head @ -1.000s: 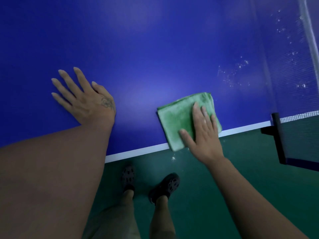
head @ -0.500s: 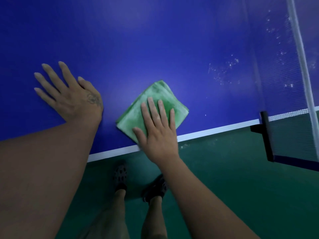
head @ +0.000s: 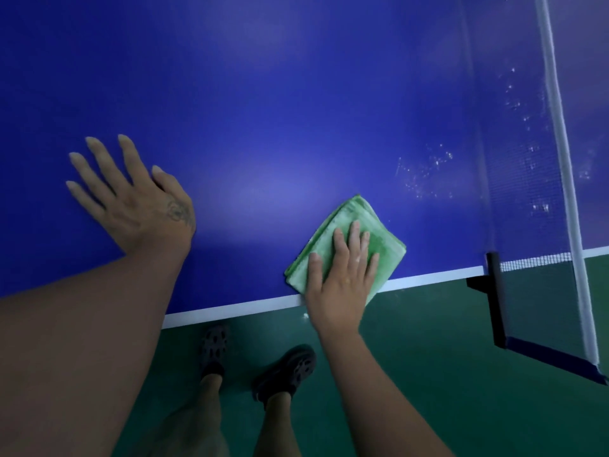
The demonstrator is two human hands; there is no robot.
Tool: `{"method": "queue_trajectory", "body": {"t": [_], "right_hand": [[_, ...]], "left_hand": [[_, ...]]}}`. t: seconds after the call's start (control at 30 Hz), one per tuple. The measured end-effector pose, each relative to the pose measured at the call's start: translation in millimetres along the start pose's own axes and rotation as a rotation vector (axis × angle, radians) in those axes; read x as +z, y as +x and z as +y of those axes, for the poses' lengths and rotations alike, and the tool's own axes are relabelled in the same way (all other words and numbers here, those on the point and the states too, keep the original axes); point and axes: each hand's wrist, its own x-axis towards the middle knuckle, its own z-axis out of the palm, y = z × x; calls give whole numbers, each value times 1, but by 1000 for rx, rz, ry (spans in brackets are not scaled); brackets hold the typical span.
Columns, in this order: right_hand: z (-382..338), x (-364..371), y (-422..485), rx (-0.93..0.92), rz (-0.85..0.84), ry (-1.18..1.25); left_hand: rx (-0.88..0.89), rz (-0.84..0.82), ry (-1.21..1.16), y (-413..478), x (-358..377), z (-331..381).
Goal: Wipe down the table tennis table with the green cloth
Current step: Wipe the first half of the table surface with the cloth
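Observation:
The blue table tennis table [head: 263, 94] fills the upper view, with a white line along its near edge. A folded green cloth [head: 356, 219] lies at that edge, one corner hanging just past it. My right hand [head: 342, 275] presses flat on the cloth with straight fingers. My left hand [head: 135, 199] rests flat on the bare table surface to the left, fingers spread. White specks and droplets [head: 425, 173] dot the table beyond the cloth, toward the net.
The net [head: 527, 159] with its white top band runs along the right side, held by a black clamp post [head: 496, 291] at the table edge. Below the edge lies green floor [head: 428, 374], where my two feet in dark shoes [head: 283, 371] stand.
My right hand slid the cloth left along the near edge, then back to the right toward the net. My left hand stayed flat on the table.

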Motion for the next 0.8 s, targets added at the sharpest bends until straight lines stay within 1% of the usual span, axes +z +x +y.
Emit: {"method": "queue_trajectory", "body": {"t": [0.1, 0.2, 0.3, 0.4, 0.47, 0.5, 0.53, 0.6, 0.63, 0.67, 0.77, 0.8], "right_hand": [[-12, 8, 3, 118, 80, 64], [4, 5, 18, 127, 124, 101], [24, 0, 31, 4, 65, 23], [39, -5, 48, -179, -9, -71], [44, -8, 63, -288, -26, -111], [44, -10, 71, -327, -35, -113], [44, -11, 81, -359, -42, -111], [41, -12, 100, -396, -53, -120], [39, -12, 111, -410, -59, -127], [37, -13, 121, -422, -68, -128], [27, -14, 156, -449, -73, -115], [24, -14, 170, -450, -69, -106]], "left_hand": [[-8, 1, -2, 1, 2, 1], [-7, 11, -5, 2, 2, 0], [14, 25, -2, 0, 3, 1], [25, 6, -8, 1, 4, 1], [30, -9, 4, 2, 5, -1], [70, -20, 6, 1, 4, -1], [155, -29, 14, -1, 5, 4], [390, -65, 55, -11, 8, 26], [459, -87, 62, -14, 12, 41], [460, -103, 58, -16, 15, 57], [306, -108, 50, -14, 19, 110], [288, -117, 54, -8, 21, 129]]}}
